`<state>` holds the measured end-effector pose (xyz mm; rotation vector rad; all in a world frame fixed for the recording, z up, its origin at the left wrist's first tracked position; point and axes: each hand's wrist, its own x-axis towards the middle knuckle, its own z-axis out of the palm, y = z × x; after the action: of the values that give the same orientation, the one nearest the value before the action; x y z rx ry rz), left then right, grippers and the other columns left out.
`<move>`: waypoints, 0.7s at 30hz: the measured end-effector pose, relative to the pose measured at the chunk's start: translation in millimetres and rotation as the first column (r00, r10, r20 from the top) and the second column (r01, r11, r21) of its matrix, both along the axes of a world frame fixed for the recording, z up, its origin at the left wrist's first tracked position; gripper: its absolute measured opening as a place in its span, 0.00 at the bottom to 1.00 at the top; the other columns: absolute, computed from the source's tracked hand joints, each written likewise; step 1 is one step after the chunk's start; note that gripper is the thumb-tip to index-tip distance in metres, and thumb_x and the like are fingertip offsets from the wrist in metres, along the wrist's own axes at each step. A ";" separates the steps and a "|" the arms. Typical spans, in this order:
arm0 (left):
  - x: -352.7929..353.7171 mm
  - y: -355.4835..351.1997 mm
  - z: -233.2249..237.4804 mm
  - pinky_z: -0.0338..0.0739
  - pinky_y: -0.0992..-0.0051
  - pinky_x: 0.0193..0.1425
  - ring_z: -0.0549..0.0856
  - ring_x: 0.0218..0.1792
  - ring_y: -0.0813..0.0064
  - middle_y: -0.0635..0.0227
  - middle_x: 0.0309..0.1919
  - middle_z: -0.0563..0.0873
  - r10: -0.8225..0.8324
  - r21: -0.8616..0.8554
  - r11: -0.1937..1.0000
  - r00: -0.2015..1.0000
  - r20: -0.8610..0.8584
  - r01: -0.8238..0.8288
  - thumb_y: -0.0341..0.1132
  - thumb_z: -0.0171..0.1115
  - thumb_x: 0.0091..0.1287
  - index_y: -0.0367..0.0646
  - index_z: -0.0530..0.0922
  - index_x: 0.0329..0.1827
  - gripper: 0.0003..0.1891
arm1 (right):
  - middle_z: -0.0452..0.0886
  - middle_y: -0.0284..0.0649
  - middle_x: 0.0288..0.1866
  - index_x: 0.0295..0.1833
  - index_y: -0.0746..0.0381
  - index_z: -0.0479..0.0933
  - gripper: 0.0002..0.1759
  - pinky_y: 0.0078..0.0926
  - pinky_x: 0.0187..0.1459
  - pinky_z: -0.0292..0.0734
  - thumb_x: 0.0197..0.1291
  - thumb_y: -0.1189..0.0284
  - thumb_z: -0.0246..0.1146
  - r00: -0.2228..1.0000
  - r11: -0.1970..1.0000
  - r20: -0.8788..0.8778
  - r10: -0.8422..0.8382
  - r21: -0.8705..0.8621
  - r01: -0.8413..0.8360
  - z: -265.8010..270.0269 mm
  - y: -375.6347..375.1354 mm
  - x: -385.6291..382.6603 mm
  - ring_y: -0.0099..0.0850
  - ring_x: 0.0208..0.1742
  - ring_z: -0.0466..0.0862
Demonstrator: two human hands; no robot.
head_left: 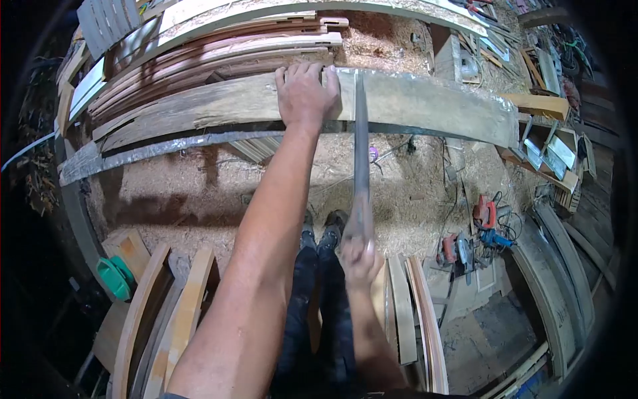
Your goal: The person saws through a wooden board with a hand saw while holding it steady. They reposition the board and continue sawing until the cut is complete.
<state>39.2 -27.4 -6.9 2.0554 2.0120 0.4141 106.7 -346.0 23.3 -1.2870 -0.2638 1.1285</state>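
Observation:
A long, weathered wooden board [425,103] lies crosswise in front of me. My left hand [306,96] bears down on its top, with the fingers bent over the far edge. Just right of that hand, the narrow blade of a handsaw [361,149] crosses the board and points away from me. A pale line runs across the wood beside the blade. My right hand [361,259], smeared by motion, is closed around the saw's handle at the near end, low in front of my legs. The handle is mostly hidden by the fingers.
Beneath the board, a plank [179,143] runs along its near side. Stacked timber [219,63] fills the far left. Sawdust [252,179] covers the ground around my shoes. Power tools [485,211] with cords lie at right, a green object [114,278] at left. Upright boards flank my legs.

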 end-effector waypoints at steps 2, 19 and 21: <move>0.4 -1.7 -0.1 0.56 0.59 0.76 0.79 0.63 0.64 0.61 0.56 0.87 0.014 0.040 0.999 1.000 0.001 -0.014 0.52 0.51 0.72 0.48 0.86 0.54 0.23 | 0.66 0.28 0.18 0.22 0.59 0.64 0.24 0.22 0.25 0.60 0.76 0.63 0.53 0.988 0.995 0.124 0.091 -0.052 -0.085 -22.1 80.5 20.2 0.19 0.20 0.65; 1.1 2.4 -0.8 0.56 0.60 0.76 0.81 0.60 0.63 0.62 0.53 0.88 0.027 0.041 0.999 1.000 -0.006 -0.027 0.50 0.51 0.72 0.49 0.87 0.52 0.21 | 0.64 0.29 0.21 0.27 0.59 0.64 0.21 0.22 0.25 0.60 0.77 0.65 0.49 0.979 0.987 0.132 0.154 0.023 -0.159 -17.0 83.9 17.9 0.20 0.21 0.65; 1.3 -0.3 -1.5 0.57 0.60 0.76 0.81 0.60 0.63 0.62 0.52 0.88 0.024 0.069 0.997 1.000 0.015 -0.025 0.50 0.51 0.72 0.48 0.87 0.51 0.21 | 0.71 0.32 0.24 0.27 0.59 0.67 0.21 0.21 0.29 0.62 0.77 0.64 0.49 0.990 0.995 0.105 0.098 -0.022 -0.096 -12.3 -5.9 -2.8 0.21 0.24 0.67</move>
<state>40.5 -27.7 -8.3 2.0634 2.0446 0.5086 104.0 -351.9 11.0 -1.3627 -0.4003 1.1481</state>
